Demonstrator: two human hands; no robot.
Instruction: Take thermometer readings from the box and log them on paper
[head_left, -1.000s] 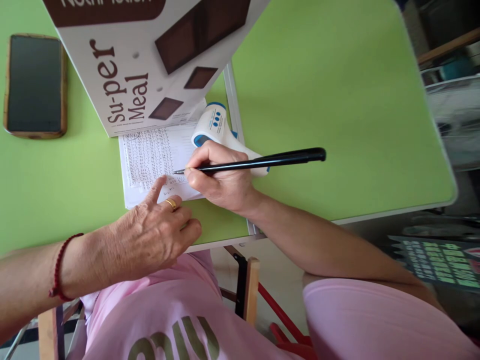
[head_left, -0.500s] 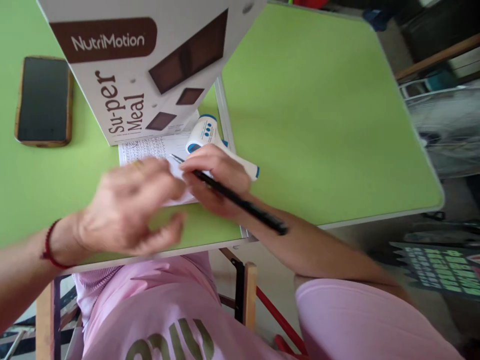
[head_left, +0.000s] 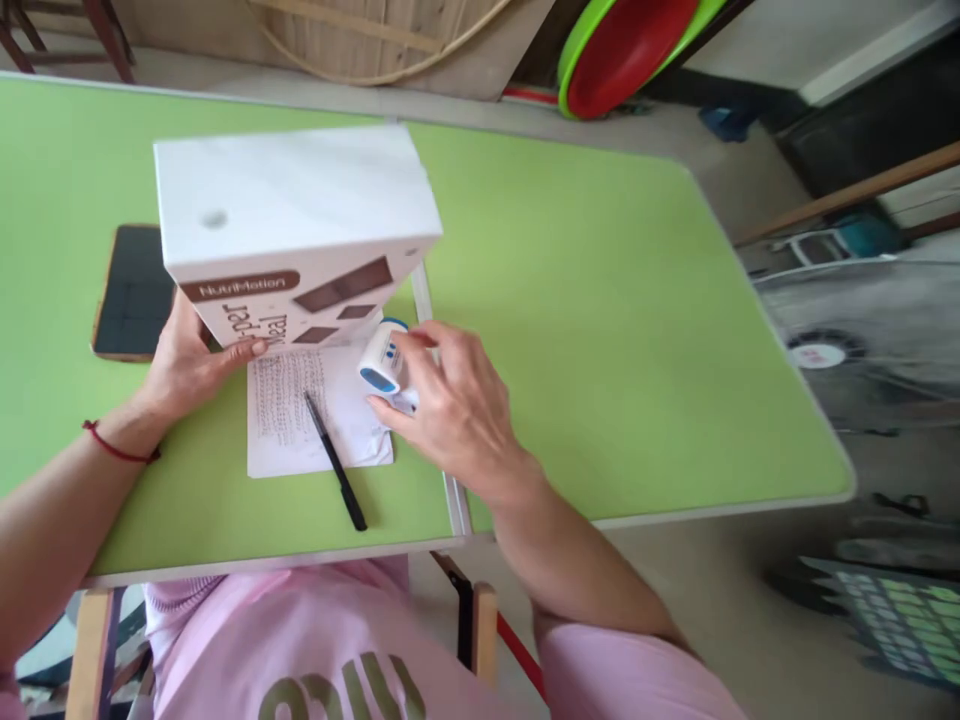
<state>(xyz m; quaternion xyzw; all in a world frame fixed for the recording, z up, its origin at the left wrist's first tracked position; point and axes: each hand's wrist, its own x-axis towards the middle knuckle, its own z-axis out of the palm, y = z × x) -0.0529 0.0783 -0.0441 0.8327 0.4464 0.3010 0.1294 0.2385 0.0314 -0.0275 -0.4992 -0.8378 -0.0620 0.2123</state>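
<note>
Pen moved from the right grip partly onto paper. Left grip has the box, right's got the thermometer.

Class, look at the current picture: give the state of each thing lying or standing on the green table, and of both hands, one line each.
Box: standing, visible faces closed
Phone: flat, screen dark, partly hidden
Paper: flat, written on
Pen: lying across the paper's edge
White-and-blue device: right hand around it; lifted or not, unclear
Left hand: thumb at the box's lower front
Right hand: fingers curled
</note>
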